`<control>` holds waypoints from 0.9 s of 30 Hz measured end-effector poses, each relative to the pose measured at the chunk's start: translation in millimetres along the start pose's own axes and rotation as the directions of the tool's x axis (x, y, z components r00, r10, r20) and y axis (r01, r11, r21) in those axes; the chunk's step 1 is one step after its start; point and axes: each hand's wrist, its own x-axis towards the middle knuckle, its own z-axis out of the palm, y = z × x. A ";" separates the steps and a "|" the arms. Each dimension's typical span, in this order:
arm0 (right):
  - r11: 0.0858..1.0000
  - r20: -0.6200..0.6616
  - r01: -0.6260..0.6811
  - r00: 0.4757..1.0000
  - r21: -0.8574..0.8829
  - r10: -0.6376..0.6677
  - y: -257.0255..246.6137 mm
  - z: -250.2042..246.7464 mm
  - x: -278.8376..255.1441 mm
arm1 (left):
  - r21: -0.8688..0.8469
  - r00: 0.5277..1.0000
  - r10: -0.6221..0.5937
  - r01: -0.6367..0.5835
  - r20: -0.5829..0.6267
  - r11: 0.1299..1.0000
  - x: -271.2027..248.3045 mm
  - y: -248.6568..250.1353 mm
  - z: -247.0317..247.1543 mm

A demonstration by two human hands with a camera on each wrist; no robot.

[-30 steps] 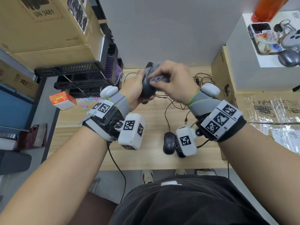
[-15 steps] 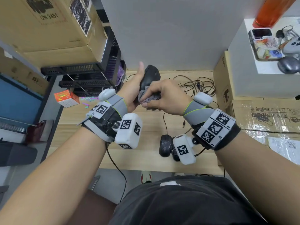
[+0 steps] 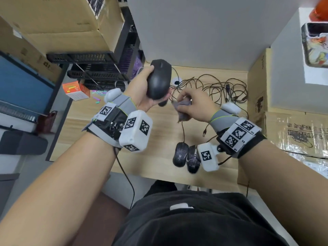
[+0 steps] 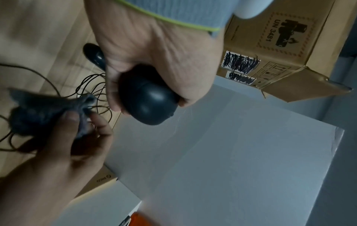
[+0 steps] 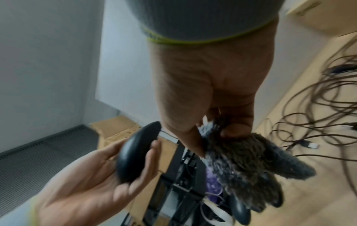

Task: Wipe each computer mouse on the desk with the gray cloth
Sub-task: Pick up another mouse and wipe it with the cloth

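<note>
My left hand [image 3: 142, 94] grips a plain black mouse [image 3: 158, 79] and holds it up above the back of the wooden desk [image 3: 156, 132]. My right hand [image 3: 197, 103] pinches the bunched gray cloth [image 3: 182, 109] just right of that mouse, apart from it. In the left wrist view the mouse [image 4: 148, 104] fills my palm and the cloth [image 4: 44, 113] hangs to its left. In the right wrist view the cloth [image 5: 247, 165] dangles from thumb and fingers beside the held mouse [image 5: 135, 152]. Two speckled dark mice [image 3: 180, 154] [image 3: 193, 159] lie side by side near the front edge.
Another dark mouse [image 3: 162, 103] lies on the desk, partly hidden under my left hand. Tangled cables [image 3: 218, 87] spread over the back right. Cardboard boxes [image 3: 257, 89] bound the right side, black crates [image 3: 92, 73] and an orange box [image 3: 75, 90] the left.
The right hand has drawn the cloth off the mouse, down and to the right. The left hand has lifted and turned the mouse, whose top now shows bare.
</note>
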 end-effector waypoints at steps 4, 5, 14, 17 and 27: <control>0.960 -0.023 -0.260 0.964 0.106 0.264 24.1 4.3 25.7 | 0.098 0.999 -0.044 0.042 0.011 0.994 22.3 9.7 -11.3; 0.952 -0.024 -0.297 0.954 0.077 0.299 27.6 7.3 32.1 | 0.134 0.999 -0.044 0.041 0.015 0.990 26.3 10.3 -11.4; 0.909 0.033 -0.376 0.921 -0.178 0.387 52.3 50.7 105.3 | 0.423 0.988 -0.035 -0.033 0.151 0.906 86.0 30.7 -20.1; 0.857 0.102 -0.416 0.880 -0.305 0.464 69.3 64.1 124.1 | 0.441 0.985 -0.019 -0.058 0.169 0.896 105.8 31.7 -24.5; 0.643 -0.151 -0.652 0.740 -0.402 0.655 125.0 30.8 160.7 | 0.622 0.993 -0.086 0.015 0.085 0.783 191.8 -18.0 -59.8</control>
